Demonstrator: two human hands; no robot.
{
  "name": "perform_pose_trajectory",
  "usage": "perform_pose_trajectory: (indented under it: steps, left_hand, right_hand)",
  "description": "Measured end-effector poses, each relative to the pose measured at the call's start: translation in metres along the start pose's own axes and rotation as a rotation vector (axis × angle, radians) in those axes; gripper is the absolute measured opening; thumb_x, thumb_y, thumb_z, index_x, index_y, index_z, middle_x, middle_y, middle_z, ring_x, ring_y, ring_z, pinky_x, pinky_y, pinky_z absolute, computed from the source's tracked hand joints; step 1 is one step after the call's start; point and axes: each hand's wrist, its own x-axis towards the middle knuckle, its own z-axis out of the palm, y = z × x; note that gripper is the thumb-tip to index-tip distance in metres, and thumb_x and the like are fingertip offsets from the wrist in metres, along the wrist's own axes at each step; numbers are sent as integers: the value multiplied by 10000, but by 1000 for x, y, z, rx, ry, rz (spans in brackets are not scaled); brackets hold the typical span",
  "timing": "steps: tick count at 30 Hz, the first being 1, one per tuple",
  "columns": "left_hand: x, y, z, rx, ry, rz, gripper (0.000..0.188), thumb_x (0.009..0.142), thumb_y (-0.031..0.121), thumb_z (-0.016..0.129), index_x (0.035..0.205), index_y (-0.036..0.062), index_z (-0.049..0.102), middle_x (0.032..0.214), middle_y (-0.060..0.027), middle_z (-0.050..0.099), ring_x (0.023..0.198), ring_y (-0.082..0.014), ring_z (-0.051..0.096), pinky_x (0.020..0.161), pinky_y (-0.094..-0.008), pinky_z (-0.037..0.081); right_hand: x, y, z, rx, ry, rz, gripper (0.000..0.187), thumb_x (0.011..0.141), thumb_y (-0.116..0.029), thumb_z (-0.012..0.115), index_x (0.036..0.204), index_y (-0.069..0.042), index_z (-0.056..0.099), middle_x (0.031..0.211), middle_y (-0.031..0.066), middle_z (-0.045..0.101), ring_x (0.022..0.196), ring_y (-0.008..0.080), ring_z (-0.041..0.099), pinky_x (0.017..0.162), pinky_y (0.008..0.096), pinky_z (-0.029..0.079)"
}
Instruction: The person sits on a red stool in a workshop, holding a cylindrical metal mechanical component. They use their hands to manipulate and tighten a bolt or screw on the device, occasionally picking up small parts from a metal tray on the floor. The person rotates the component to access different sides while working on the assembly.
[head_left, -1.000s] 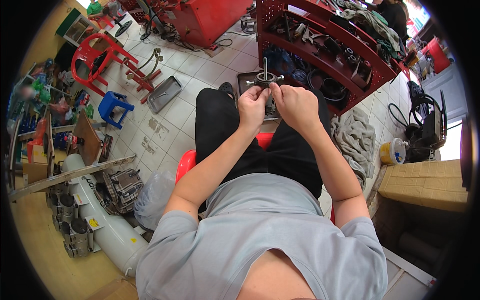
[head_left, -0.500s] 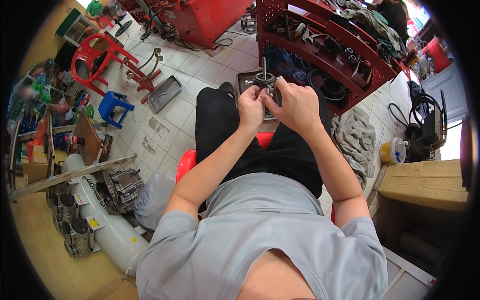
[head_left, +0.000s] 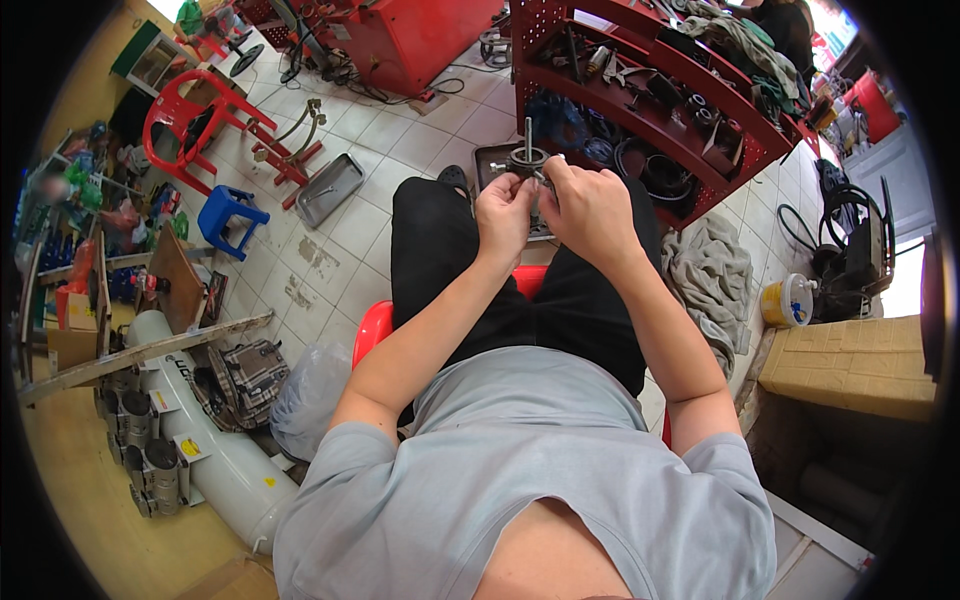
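Note:
Above a shallow metal tray (head_left: pixel 481 158), between my knees, is a round dark metal part (head_left: pixel 527 160) with a rod rising from its middle and small bolts at its sides. My left hand (head_left: pixel 503 212) is closed on the near side of this part, thumb and fingers pinched together. My right hand (head_left: pixel 592 208) is at the part's right side, with bent fingers gathered by a side bolt. The right fingertips are partly hidden, so their exact hold on the bolt does not show.
Ahead to the right stands a red tool cart (head_left: pixel 650 125) loaded with parts. Grey cloth (head_left: pixel 708 275) lies on the floor by my right leg. To the left are a blue stool (head_left: pixel 230 215), another metal tray (head_left: pixel 331 190) and a red chair (head_left: pixel 190 120).
My right thumb has drawn in toward the fingers, and the right hand has turned slightly at the part. My left hand and the metal part stay in nearly the same place.

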Motion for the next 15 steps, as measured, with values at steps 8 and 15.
perform_pose_trajectory:
  steps: [8,15]
  left_hand:
    - [0,-5,-5,-73,-32,-9,112,912,51,557,951,-34,619,817,-31,645,699,-48,562,622,-185,431]
    - [-2,-2,0,69,-2,-14,97,910,76,576,934,-6,620,770,4,617,638,-26,500,567,-174,376]
  right_hand:
    - [1,-6,-5,7,-68,102,199,814,-222,592,718,-52,552,574,96,592,537,271,595,551,371,431]
    - [-1,-3,3,-80,-131,155,303,836,-265,562,609,-67,592,528,121,595,511,272,622,489,390,475]
